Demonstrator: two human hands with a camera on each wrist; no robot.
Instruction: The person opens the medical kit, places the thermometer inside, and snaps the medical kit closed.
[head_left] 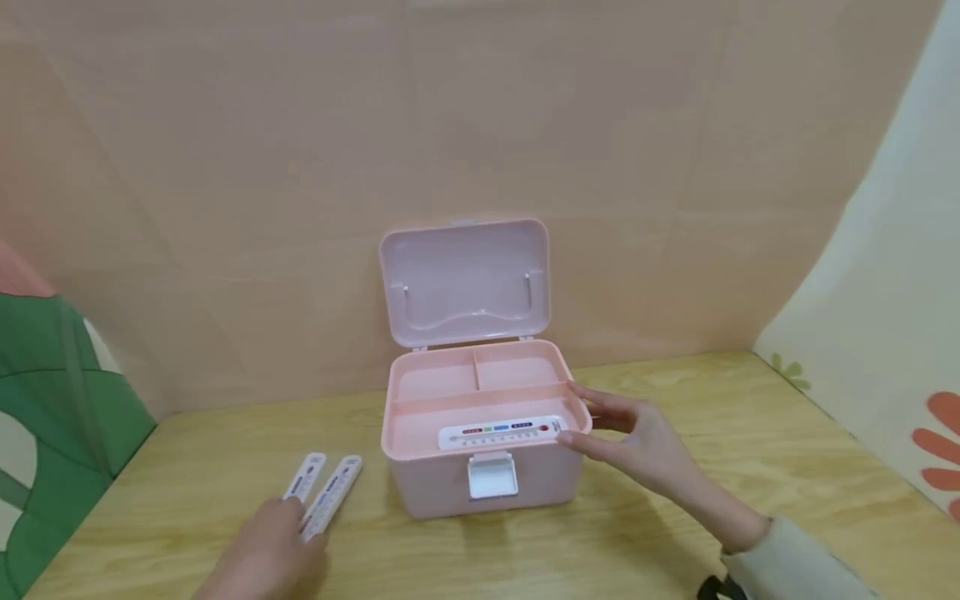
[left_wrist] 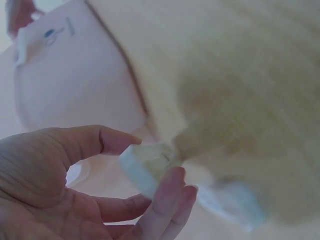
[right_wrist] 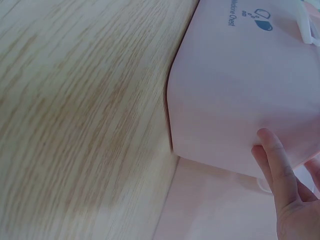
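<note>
Lettering [right_wrist: 232,12] reading "Medicine Chest" marks the pink box [right_wrist: 225,85]; left hand [head_left: 272,537] pinches a white thermometer [left_wrist: 139,169], right hand [head_left: 651,435] touches the pink box, fingers apart.

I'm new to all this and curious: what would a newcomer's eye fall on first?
Probably the pink box near the table's middle, its lid raised, a white thermometer in the front compartment. Left of it, the left hand pinches another thermometer, with a third thermometer close by; the right hand touches the box's right side.
</note>
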